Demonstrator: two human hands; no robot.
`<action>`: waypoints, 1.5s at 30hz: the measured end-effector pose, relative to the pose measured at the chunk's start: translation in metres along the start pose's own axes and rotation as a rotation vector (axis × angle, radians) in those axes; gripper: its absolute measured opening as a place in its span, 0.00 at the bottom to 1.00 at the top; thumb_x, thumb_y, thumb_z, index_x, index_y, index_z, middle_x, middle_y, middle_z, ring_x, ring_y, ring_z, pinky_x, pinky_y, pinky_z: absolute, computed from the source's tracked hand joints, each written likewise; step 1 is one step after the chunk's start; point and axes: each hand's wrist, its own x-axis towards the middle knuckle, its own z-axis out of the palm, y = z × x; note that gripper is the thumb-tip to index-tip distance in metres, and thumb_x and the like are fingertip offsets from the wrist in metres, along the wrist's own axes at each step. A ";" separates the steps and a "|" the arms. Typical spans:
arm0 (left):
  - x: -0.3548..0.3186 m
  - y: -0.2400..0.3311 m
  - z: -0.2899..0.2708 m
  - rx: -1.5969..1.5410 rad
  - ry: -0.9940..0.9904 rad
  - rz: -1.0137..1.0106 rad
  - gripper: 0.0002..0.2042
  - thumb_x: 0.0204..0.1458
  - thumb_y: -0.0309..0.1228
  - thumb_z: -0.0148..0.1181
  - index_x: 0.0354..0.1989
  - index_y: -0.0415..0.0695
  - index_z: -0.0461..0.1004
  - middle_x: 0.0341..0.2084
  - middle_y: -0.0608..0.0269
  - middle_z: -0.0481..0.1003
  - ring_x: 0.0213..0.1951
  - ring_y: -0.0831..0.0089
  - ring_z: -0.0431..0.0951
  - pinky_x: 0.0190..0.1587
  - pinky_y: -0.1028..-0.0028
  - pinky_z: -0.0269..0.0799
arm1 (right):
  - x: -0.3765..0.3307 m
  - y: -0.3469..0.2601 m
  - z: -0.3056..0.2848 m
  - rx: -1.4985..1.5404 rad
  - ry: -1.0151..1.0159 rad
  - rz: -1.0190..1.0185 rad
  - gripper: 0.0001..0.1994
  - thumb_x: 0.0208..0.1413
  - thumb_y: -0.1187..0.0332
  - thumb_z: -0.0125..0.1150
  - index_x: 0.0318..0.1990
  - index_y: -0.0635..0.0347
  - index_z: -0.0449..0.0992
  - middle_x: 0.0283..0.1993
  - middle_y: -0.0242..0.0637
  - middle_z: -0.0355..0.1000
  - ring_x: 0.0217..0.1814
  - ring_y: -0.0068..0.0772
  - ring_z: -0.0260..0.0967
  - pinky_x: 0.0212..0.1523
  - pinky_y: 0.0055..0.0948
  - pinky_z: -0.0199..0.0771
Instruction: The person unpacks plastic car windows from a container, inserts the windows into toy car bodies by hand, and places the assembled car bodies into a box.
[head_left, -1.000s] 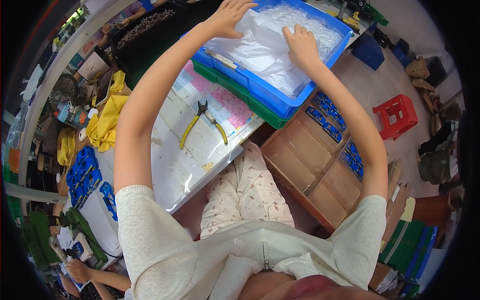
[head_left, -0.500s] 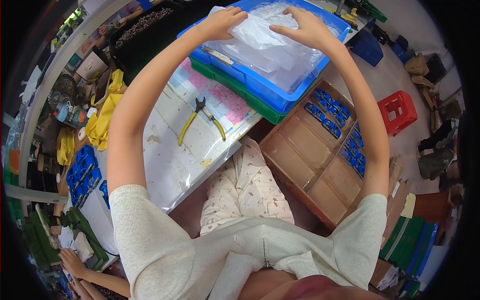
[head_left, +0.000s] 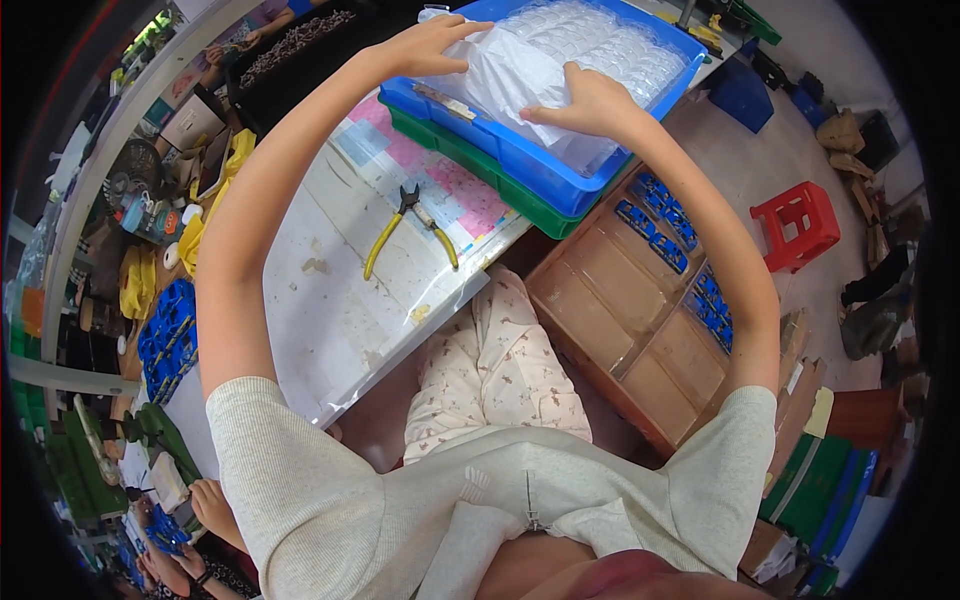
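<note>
A blue plastic crate (head_left: 520, 150) stands on a green crate (head_left: 470, 170) at the far edge of the worktable. It holds clear plastic bags of small white parts (head_left: 600, 50). My left hand (head_left: 425, 45) lies on the near left part of the crumpled clear plastic, fingers stretched out over it. My right hand (head_left: 585, 100) presses on the plastic sheet (head_left: 500, 80) near the crate's front rim, fingers curled onto it. Both arms reach forward over the table.
Yellow-handled pliers (head_left: 410, 225) lie on the white plastic-covered table (head_left: 330, 320). A cardboard box with compartments and blue parts (head_left: 650, 290) sits on the floor to the right, with a red stool (head_left: 800, 225) beyond. Blue parts and clutter fill the left.
Both hands came down from the far side of the crate toward its near rim, pulling the clear plastic with them. The crate looks nearer in view.
</note>
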 end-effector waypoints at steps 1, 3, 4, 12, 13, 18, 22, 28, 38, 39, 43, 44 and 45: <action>0.004 -0.001 -0.003 -0.061 -0.052 -0.028 0.29 0.41 0.35 0.52 0.57 0.50 0.57 0.46 0.51 0.65 0.50 0.60 0.64 0.54 0.67 0.60 | 0.003 0.008 0.002 0.106 -0.030 -0.019 0.48 0.31 0.33 0.56 0.43 0.79 0.66 0.39 0.64 0.67 0.43 0.53 0.69 0.42 0.37 0.69; 0.009 -0.006 -0.006 -0.121 -0.102 -0.058 0.28 0.42 0.35 0.52 0.57 0.51 0.57 0.46 0.51 0.65 0.49 0.61 0.65 0.53 0.68 0.60 | 0.004 0.018 -0.003 0.211 -0.060 -0.040 0.49 0.31 0.32 0.56 0.45 0.80 0.65 0.42 0.65 0.66 0.46 0.54 0.67 0.45 0.38 0.68; 0.011 -0.011 -0.007 -0.021 -0.150 -0.069 0.29 0.43 0.35 0.52 0.57 0.51 0.56 0.46 0.52 0.64 0.49 0.61 0.64 0.53 0.67 0.60 | 0.004 0.019 -0.011 0.274 -0.103 -0.051 0.51 0.31 0.32 0.56 0.47 0.80 0.63 0.45 0.67 0.64 0.49 0.55 0.65 0.48 0.37 0.65; 0.021 -0.043 0.011 -0.193 -0.168 -0.004 0.36 0.38 0.38 0.59 0.59 0.52 0.52 0.50 0.49 0.61 0.52 0.55 0.62 0.54 0.62 0.58 | -0.007 0.009 -0.005 0.170 -0.165 0.002 0.53 0.25 0.35 0.62 0.48 0.82 0.61 0.45 0.67 0.64 0.50 0.55 0.64 0.49 0.34 0.65; 0.030 -0.031 0.001 -0.250 -0.253 -0.037 0.34 0.37 0.41 0.60 0.55 0.47 0.56 0.51 0.47 0.60 0.53 0.56 0.61 0.54 0.61 0.57 | -0.014 0.010 -0.009 0.131 -0.185 0.018 0.51 0.24 0.37 0.63 0.47 0.81 0.62 0.42 0.66 0.66 0.48 0.55 0.66 0.47 0.34 0.67; 0.028 -0.021 -0.024 -0.230 -0.361 -0.127 0.40 0.32 0.41 0.63 0.57 0.44 0.53 0.51 0.44 0.60 0.55 0.53 0.59 0.54 0.62 0.57 | -0.025 -0.002 -0.008 0.064 -0.074 0.005 0.44 0.22 0.44 0.68 0.42 0.77 0.63 0.36 0.62 0.68 0.42 0.56 0.68 0.41 0.37 0.69; 0.029 -0.030 -0.022 -0.108 -0.441 -0.110 0.45 0.28 0.39 0.66 0.59 0.46 0.50 0.50 0.44 0.60 0.56 0.53 0.57 0.55 0.63 0.57 | -0.023 -0.017 0.009 -0.140 0.139 0.032 0.38 0.22 0.50 0.70 0.37 0.72 0.64 0.33 0.55 0.69 0.38 0.53 0.68 0.39 0.41 0.69; 0.038 -0.004 -0.034 0.228 -0.560 -0.069 0.43 0.24 0.41 0.68 0.56 0.48 0.57 0.48 0.45 0.61 0.53 0.52 0.60 0.52 0.60 0.59 | -0.023 -0.016 0.016 -0.188 0.202 -0.013 0.35 0.24 0.53 0.70 0.38 0.68 0.64 0.32 0.50 0.69 0.38 0.49 0.68 0.36 0.41 0.69; 0.022 -0.030 -0.031 0.078 -0.241 0.142 0.32 0.25 0.42 0.69 0.42 0.40 0.67 0.35 0.47 0.69 0.42 0.52 0.67 0.44 0.61 0.64 | -0.012 0.006 0.004 -0.060 0.235 -0.039 0.33 0.25 0.59 0.69 0.41 0.65 0.64 0.31 0.53 0.69 0.36 0.52 0.68 0.36 0.40 0.70; 0.023 -0.028 -0.030 0.060 -0.202 0.147 0.31 0.26 0.42 0.69 0.41 0.40 0.67 0.35 0.46 0.69 0.42 0.52 0.67 0.43 0.62 0.64 | -0.011 0.009 0.004 -0.067 0.254 -0.040 0.33 0.25 0.60 0.69 0.43 0.65 0.64 0.31 0.53 0.69 0.36 0.52 0.68 0.35 0.40 0.70; 0.025 -0.025 -0.030 0.076 -0.209 0.090 0.31 0.27 0.42 0.69 0.40 0.39 0.67 0.34 0.46 0.69 0.41 0.52 0.67 0.43 0.63 0.65 | 0.001 0.027 0.007 -0.113 0.366 -0.083 0.34 0.25 0.62 0.67 0.46 0.63 0.64 0.32 0.53 0.69 0.37 0.53 0.68 0.36 0.40 0.70; 0.025 -0.027 -0.029 0.056 -0.169 0.088 0.30 0.27 0.43 0.69 0.40 0.39 0.67 0.33 0.46 0.69 0.41 0.52 0.68 0.42 0.63 0.65 | 0.005 0.032 0.006 -0.107 0.340 -0.058 0.33 0.25 0.63 0.66 0.46 0.62 0.64 0.33 0.52 0.70 0.38 0.52 0.68 0.37 0.40 0.70; 0.026 -0.029 -0.028 0.036 -0.129 0.088 0.30 0.28 0.43 0.69 0.39 0.39 0.67 0.33 0.46 0.69 0.40 0.52 0.68 0.41 0.63 0.65 | 0.010 0.039 0.009 -0.105 0.340 -0.060 0.33 0.25 0.63 0.66 0.46 0.62 0.64 0.33 0.52 0.70 0.38 0.52 0.68 0.37 0.40 0.70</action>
